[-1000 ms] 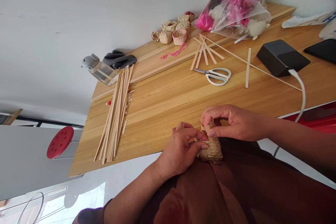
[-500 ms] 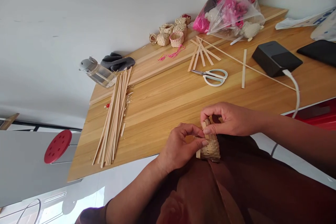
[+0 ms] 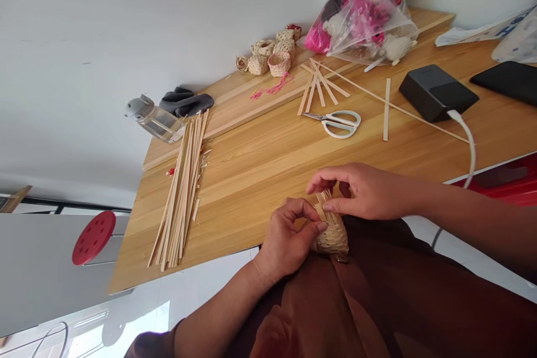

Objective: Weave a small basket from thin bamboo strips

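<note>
A small woven basket of pale flat strips rests against the dark brown clothing on my lap, with loose strip ends standing up at its top. My left hand pinches its near left side between thumb and fingers. Over the top hovers my right hand, its index finger and thumb spread apart. The right thumb lies by the upright strip ends; whether it presses on one I cannot tell.
On the wooden table lie a bundle of long strips, white-handled scissors, and several short strips. Finished woven baskets, a clear bottle, a plastic bag and a black box stand farther back.
My right fingers have parted from their pinch on a strip at the basket's top and shifted slightly left. My left hand keeps its hold, and the basket has turned a little.
</note>
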### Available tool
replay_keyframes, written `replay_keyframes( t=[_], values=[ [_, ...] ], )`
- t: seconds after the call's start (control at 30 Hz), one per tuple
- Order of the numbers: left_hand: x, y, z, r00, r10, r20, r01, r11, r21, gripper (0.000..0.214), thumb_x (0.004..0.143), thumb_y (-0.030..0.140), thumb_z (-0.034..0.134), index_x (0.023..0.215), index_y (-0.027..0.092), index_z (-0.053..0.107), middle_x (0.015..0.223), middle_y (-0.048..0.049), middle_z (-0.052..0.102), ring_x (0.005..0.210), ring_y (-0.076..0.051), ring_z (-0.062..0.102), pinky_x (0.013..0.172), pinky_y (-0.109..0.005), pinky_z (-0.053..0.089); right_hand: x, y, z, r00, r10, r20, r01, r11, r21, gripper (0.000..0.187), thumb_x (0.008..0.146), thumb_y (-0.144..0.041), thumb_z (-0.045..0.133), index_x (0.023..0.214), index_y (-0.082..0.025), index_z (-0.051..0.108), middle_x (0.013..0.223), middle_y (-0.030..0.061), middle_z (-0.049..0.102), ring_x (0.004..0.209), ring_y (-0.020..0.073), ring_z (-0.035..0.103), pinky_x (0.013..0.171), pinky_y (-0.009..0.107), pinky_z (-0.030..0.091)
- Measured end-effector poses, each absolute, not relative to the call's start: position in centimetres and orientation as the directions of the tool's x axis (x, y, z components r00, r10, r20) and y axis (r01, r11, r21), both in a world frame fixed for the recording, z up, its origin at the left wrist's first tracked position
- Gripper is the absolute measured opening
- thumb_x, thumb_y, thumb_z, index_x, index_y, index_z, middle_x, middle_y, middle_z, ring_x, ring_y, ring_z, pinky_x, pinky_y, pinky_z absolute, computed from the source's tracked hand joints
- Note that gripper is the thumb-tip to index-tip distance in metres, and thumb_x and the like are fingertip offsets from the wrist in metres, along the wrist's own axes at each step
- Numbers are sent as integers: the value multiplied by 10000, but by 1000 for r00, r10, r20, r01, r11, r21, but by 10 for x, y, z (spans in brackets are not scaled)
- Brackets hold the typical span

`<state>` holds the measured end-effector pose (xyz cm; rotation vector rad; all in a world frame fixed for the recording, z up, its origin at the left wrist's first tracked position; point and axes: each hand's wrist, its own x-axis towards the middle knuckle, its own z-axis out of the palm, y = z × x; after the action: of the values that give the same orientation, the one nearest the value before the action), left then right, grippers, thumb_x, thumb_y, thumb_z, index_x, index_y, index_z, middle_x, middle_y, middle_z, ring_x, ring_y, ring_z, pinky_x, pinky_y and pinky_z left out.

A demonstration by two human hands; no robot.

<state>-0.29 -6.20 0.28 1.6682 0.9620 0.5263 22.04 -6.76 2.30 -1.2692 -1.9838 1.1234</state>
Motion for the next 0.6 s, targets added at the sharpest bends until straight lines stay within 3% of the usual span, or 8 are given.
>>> replay_keyframes(
  t=[0.1, 0.17, 0.33, 0.4, 0.6],
  values=[
    [-3, -61, 6, 571, 809, -140, 333, -73, 940, 130, 822, 221, 741, 740, 181, 648, 791, -9, 677, 858, -183, 604, 862, -312, 436, 216, -79, 24, -389, 856, 342, 520, 510, -685, 204, 861, -156, 658, 1038, -229, 729, 1133, 76, 691, 1074, 246, 608, 916, 384, 467],
    [-2, -61, 8, 575, 805, -149, 345, -73, 936, 121, 823, 214, 748, 744, 183, 662, 798, -9, 692, 861, -185, 614, 869, -311, 442, 215, -85, 27, -409, 808, 425, 543, 589, -599, 132, 871, -127, 648, 916, -220, 730, 1027, 71, 686, 1005, 237, 598, 888, 378, 459],
    [1, -57, 13, 622, 764, -170, 371, -96, 924, 74, 842, 238, 750, 795, 190, 722, 833, -4, 736, 867, -184, 650, 871, -301, 460, 214, -89, 39, -365, 907, 210, 583, 398, -708, 76, 835, -182, 693, 896, -223, 710, 878, 32, 695, 831, 204, 625, 744, 329, 466],
    [1, -55, 14, 646, 743, -174, 396, -132, 909, 76, 857, 256, 736, 816, 193, 750, 847, -7, 750, 877, -189, 657, 860, -300, 461, 211, -89, 43, -334, 927, 170, 628, 353, -694, 19, 838, -239, 717, 851, -225, 717, 823, 27, 694, 800, 211, 626, 715, 332, 451],
    [2, -51, 16, 673, 719, -175, 433, -191, 881, 124, 860, 215, 686, 791, 207, 788, 829, -1, 772, 861, -191, 669, 826, -288, 471, 200, -99, 42, -403, 842, 359, 594, 539, -597, 171, 906, -137, 627, 769, -203, 705, 705, 26, 625, 727, 194, 556, 655, 322, 391]
  ],
)
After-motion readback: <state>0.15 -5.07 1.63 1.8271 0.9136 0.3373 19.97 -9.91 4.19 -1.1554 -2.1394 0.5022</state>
